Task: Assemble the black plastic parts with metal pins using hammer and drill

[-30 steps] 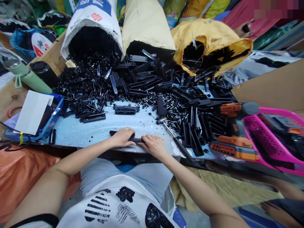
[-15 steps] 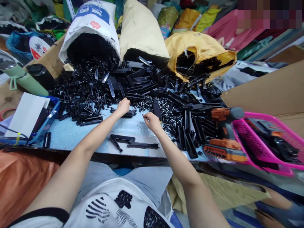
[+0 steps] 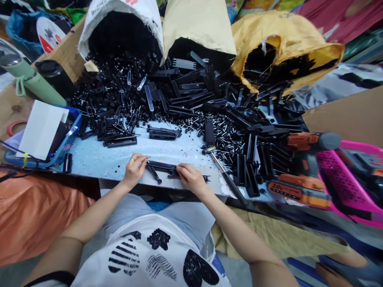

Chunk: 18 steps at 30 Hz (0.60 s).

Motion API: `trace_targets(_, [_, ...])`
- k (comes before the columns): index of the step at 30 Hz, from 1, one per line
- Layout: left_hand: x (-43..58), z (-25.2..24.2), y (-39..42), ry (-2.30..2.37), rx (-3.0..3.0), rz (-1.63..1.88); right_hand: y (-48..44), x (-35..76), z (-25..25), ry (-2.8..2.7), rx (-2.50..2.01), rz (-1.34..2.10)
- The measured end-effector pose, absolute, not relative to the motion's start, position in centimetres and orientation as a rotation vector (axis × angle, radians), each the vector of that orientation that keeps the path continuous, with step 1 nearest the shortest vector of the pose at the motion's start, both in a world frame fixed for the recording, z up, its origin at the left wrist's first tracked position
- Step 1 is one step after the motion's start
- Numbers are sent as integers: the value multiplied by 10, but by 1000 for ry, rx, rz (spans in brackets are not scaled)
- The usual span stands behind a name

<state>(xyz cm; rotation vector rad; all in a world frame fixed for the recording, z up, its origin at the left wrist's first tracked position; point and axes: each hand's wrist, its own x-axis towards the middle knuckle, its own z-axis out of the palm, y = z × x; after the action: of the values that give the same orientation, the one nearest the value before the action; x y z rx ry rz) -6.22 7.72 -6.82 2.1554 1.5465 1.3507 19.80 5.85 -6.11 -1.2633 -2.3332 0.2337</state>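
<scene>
At the front edge of the table lies a jointed black plastic assembly (image 3: 163, 165), made of a long bar, a short arm (image 3: 153, 173) angled toward me, and a forked end piece (image 3: 206, 178). My left hand (image 3: 135, 170) is pinched at the bar's left end, a small shiny pin (image 3: 147, 160) showing at the fingertips. Closed over the bar's right end is my right hand (image 3: 191, 178); its fingers hide the joint there. A hammer (image 3: 226, 175) lies to the right of my right hand, its head toward the loose pins (image 3: 223, 145).
Heaps of black plastic parts (image 3: 110, 101) spill from a white sack (image 3: 158, 36), a cream sack (image 3: 199, 24) and a yellow sack (image 3: 287, 32). An orange cordless drill (image 3: 299, 189) and pink basket (image 3: 359, 199) stand right. Left are a blue basket (image 3: 70, 137) and green bottle (image 3: 38, 83).
Both hands have drawn back from the pile and the pins to the black assembly at the table's front edge. The view has shifted, and the hammer now shows beside my right arm.
</scene>
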Motion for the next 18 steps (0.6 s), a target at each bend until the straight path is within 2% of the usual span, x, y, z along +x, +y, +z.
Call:
trace_targets(7, [-66,-86,70,1425,2529,1052,66,165,-50,-2302,-1155,171])
trace_targets(12, [-69,-80,59,1607,2506,1071,78,159,-43,-2358,-1026,158])
trace_targets(18, [-48,-72,80,987,2935,632,63,227,-74,-2578,-1141,82])
